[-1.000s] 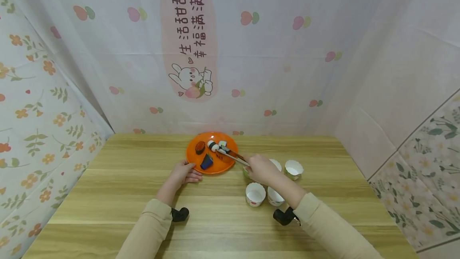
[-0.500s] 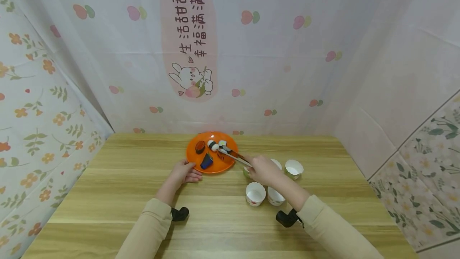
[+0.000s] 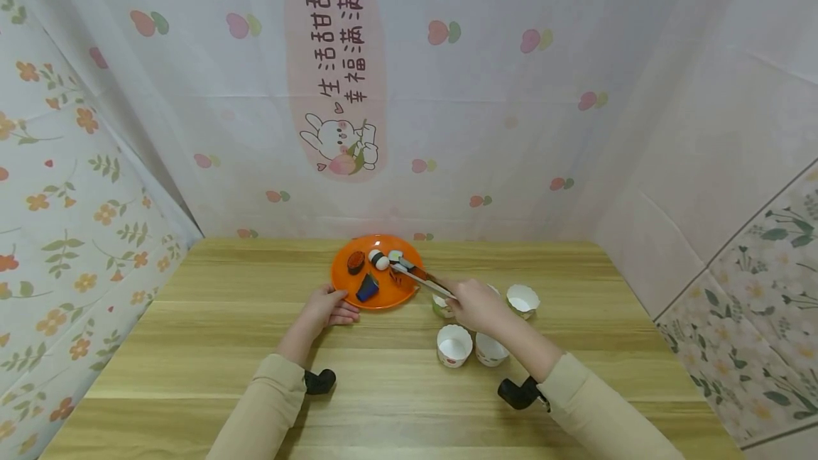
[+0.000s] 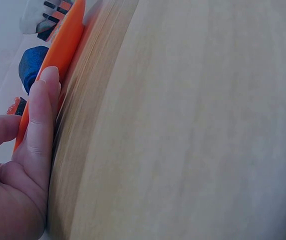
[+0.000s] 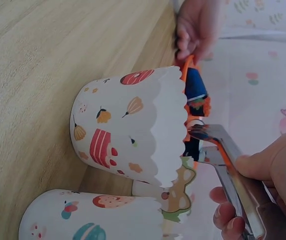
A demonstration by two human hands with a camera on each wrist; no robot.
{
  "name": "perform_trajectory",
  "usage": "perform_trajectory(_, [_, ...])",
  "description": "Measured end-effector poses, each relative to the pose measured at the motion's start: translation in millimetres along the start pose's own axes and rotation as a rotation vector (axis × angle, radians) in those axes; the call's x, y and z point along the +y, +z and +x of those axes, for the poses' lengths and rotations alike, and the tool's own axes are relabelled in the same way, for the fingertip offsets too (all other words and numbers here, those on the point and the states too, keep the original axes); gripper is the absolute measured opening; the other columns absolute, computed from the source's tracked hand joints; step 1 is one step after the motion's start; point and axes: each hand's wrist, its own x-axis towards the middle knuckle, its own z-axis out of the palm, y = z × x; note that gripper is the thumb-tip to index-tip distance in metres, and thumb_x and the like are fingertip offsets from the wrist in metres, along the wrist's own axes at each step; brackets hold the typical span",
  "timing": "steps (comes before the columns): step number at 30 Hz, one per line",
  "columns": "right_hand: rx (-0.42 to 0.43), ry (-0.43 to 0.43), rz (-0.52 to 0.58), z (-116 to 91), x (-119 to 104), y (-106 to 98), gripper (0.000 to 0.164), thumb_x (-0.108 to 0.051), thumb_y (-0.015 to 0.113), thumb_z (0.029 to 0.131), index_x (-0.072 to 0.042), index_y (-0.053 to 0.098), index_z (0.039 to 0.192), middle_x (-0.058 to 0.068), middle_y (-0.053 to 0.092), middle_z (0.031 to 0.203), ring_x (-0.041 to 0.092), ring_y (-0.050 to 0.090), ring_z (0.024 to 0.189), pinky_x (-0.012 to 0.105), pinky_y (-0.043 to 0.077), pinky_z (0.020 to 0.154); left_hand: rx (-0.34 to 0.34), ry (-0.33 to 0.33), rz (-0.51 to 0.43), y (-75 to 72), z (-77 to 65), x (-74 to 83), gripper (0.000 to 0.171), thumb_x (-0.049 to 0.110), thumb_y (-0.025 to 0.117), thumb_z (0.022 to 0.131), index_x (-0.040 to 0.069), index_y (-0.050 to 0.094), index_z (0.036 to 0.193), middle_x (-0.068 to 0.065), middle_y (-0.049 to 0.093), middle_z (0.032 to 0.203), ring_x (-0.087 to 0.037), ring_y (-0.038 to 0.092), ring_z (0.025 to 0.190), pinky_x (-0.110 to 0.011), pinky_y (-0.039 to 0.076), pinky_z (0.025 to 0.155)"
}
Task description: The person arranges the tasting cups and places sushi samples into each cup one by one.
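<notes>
Orange plate (image 3: 393,295) sits on the wood-grain table (image 3: 396,392), far side, a bit left of centre. Left hand (image 3: 324,307) has it by the near-left rim: thumb on top, other fingers fairly straight along the underside, so it's a light pinch.

Right hand (image 3: 476,304) has metal tongs (image 3: 423,282), fingers curled, thumb on one arm, fingertips on the other. Tong arms stand slightly apart. Tips are over the right half of the plate, right at the toy maki roll (image 3: 395,255); can't tell from here if they grip it.

Rest of the plate: roe gunkan (image 3: 356,262) at far left, white rice piece with a black band (image 3: 379,259) just left of the maki, dark blue hand roll (image 3: 367,287) lying on its side toward the near edge. Dark streaks under the tongs, can't tell what they belong to.

Scalloped paper cups stand right of the plate. Two in the near row, left cup (image 3: 454,356) and right cup (image 3: 491,355), side by side. Green-sided cup (image 3: 442,307) is behind them, partly under the right hand. Another cup (image 3: 522,298) is far right, clear of the hand.
</notes>
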Motion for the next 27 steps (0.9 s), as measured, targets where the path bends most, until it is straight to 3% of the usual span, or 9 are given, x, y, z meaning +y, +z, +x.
perform_trajectory(6, [0.014, -0.031, -0.003, -4.6, -2.2, -5.0, 0.043, -0.007, 0.065, 0.091, -0.003, 0.056, 0.132, 0.010, 0.069, 0.093, 0.007, 0.047, 0.051, 0.021, 0.038, 0.041, 0.006, -0.001, 0.008, 0.5, 0.4, -0.5, 0.021, 0.012, 0.040, 0.103, -0.007, 0.038, 0.113, -0.015, 0.067, 0.072, -0.020, 0.068, 0.059, -0.029, 0.057, 0.055])
perform_trajectory(15, [0.006, -0.067, 0.076, -14.2, -3.0, -16.8, 0.045, -0.004, 0.063, 0.091, -0.002, 0.053, 0.134, 0.008, 0.068, 0.089, 0.005, 0.039, 0.042, 0.018, 0.032, 0.036, -0.001, 0.004, 0.008, -0.2, 0.5, -0.7, 0.021, 0.012, 0.040, 0.103, -0.006, 0.037, 0.114, -0.015, 0.067, 0.072, -0.020, 0.068, 0.059, -0.029, 0.057, 0.056])
perform_trajectory(27, [0.092, -0.165, 0.013, -32.7, 5.6, -30.8, 0.042, -0.004, 0.067, 0.088, 0.003, 0.057, 0.128, 0.011, 0.068, 0.093, 0.002, 0.036, 0.047, 0.018, 0.032, 0.040, 0.002, -0.002, 0.004, -0.2, 0.5, -1.6, 0.022, 0.011, 0.040, 0.103, -0.007, 0.038, 0.114, -0.016, 0.067, 0.071, -0.020, 0.068, 0.058, -0.029, 0.057, 0.055])
